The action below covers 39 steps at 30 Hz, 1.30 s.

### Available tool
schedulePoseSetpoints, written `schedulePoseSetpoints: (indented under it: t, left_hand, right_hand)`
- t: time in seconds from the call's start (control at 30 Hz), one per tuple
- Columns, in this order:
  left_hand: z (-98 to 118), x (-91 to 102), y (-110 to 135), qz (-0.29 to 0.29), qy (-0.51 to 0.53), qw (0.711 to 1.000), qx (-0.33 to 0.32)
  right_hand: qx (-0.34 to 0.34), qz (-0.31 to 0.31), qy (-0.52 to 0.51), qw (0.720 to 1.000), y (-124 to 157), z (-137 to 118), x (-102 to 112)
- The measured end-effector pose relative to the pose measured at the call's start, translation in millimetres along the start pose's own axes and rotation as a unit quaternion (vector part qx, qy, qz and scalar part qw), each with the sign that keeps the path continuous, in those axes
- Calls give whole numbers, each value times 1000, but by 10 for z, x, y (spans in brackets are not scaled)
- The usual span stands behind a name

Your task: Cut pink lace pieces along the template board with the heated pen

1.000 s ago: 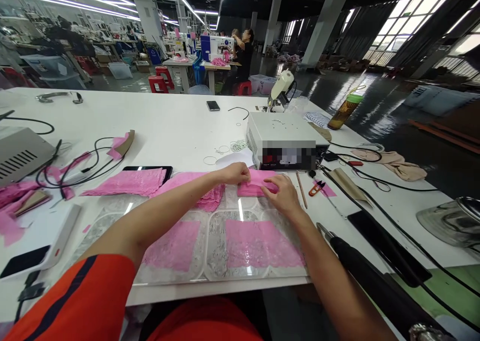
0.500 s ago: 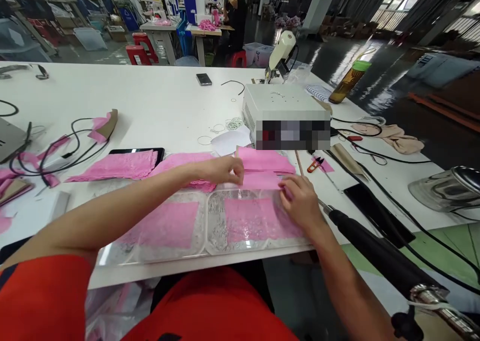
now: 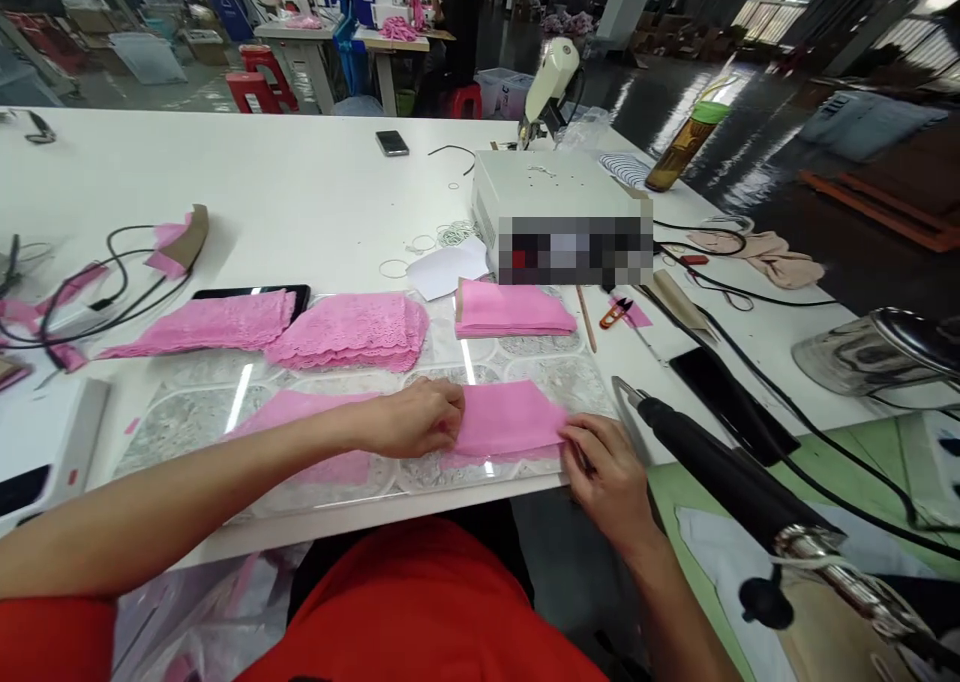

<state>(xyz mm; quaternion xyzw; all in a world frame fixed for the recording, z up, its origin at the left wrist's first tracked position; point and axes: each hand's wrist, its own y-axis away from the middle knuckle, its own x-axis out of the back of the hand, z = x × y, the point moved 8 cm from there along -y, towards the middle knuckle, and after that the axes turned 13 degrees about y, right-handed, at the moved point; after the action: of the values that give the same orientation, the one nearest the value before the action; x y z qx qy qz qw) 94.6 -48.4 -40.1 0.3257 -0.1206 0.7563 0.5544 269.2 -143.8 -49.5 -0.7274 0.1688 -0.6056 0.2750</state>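
My left hand (image 3: 416, 419) and my right hand (image 3: 606, 467) each pinch an end of a plain pink fabric piece (image 3: 506, 420) that lies flat near the table's front edge, on a clear patterned mat (image 3: 187, 412). Beyond it sits a stack of pink fabric pieces (image 3: 511, 309). A pile of pink lace pieces (image 3: 352, 328) lies left of the stack, with another lace pile (image 3: 199, 323) further left.
A white machine box (image 3: 559, 207) stands behind the stack, with orange snips (image 3: 616, 312) and a pencil beside it. A black iron-like tool (image 3: 720, 467) lies at the right. Cables (image 3: 112, 282), a phone (image 3: 391, 142), a bottle (image 3: 682, 147) and a person at a far sewing table are around.
Both hands have drawn one pink piece off the stack by the machine box and pulled it toward me, onto the mat near the table's front edge.
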Motion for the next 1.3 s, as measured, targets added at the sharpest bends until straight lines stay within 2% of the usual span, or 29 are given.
schedulePoseSetpoints:
  t: [0.17,0.27,0.4,0.6,0.8,0.93,1.3]
  left_hand:
    - [59,-46,25,-14,-86,996,-12]
    - [116,-41,-56,-20,-105,994,-16]
    - [245,-98,-328,1,-99,995,-30]
    - [437,-337,-775,56,-101,992,-43]
    - [517,-559,-1025,38,-154,987,-14]
    - [492,-607,-1080,45,-146,988,-5]
    - [426,-530,-1083,81,-74,994,13]
  right_hand:
    - [-63,17,-18,998,60,123,58]
    - [-83,36,-18,996,73,158,95]
    - [-110,55,-26,992,89,180,117]
    - [-102,72,-19,992,135,179,117]
    - [-99,82,-15,992,179,208,112]
    - [-111,80,-23,990,210,236,95]
    - [-136,93,-37,986,225,265,124]
